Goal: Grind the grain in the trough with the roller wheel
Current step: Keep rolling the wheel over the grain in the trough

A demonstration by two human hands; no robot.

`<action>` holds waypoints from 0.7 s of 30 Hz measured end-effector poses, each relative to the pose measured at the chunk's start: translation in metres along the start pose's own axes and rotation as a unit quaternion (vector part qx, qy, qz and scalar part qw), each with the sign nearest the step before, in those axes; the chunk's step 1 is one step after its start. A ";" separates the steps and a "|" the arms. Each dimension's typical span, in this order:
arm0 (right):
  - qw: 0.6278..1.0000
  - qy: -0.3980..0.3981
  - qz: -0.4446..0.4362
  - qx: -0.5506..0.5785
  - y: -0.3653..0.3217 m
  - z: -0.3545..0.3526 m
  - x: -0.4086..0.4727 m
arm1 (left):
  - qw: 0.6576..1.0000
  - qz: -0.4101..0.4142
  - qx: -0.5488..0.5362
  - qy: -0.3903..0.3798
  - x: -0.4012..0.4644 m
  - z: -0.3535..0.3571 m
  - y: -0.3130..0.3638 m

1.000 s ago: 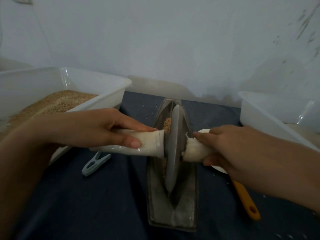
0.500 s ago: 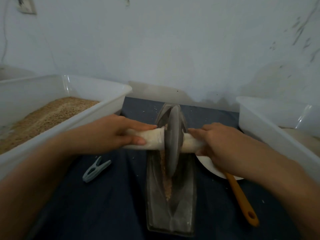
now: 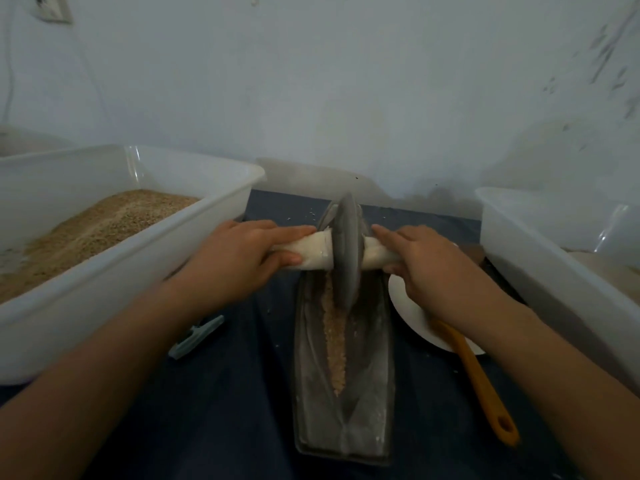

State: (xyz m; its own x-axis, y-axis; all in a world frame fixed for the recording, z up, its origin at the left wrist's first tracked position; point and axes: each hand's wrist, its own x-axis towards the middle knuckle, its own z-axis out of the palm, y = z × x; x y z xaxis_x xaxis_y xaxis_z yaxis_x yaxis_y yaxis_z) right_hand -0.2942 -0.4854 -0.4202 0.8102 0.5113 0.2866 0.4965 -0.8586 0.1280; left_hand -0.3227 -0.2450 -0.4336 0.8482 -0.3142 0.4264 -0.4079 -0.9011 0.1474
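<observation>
Wheel: grey metal roller wheel (image 3: 347,251) stands upright at the far end of the trough (image 3: 367,393).
Grain: pale crushed grain (image 3: 335,344) lines the trough's groove.
Grip: left hand (image 3: 239,258) and right hand (image 3: 426,261) clasp the white axle (image 3: 317,252).

my left hand (image 3: 239,258): bare, no ring, no glove | my right hand (image 3: 426,268): bare, no ring | both my forearms: bare to the frame edge, no sleeve, no watch

Both hands (image 3: 242,256) gripping roller wheel (image 3: 347,251)
</observation>
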 end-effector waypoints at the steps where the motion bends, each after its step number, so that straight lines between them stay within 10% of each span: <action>1: 1.000 0.001 0.001 0.000 0.002 0.002 0.000 | 1.000 0.012 0.010 0.009 0.001 0.001 0.000; 6: 0.997 -0.063 -0.045 0.001 -0.008 -0.022 -0.019 | 0.980 0.014 -0.138 -0.142 -0.007 -0.024 -0.005; 12: 0.983 -0.135 -0.113 0.053 -0.022 -0.065 -0.051 | 0.880 0.090 -0.337 -0.321 -0.018 -0.051 -0.012; 21: 0.998 -0.031 -0.010 0.050 0.002 -0.008 -0.008 | 0.999 -0.009 -0.014 -0.042 -0.003 -0.008 0.000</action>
State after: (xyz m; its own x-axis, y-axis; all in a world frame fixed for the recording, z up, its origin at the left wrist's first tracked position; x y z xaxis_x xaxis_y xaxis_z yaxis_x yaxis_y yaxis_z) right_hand -0.3025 -0.4914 -0.4143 0.8165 0.5319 0.2244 0.5385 -0.8419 0.0362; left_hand -0.3281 -0.2411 -0.4280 0.8807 -0.3222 0.3471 -0.3998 -0.8987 0.1802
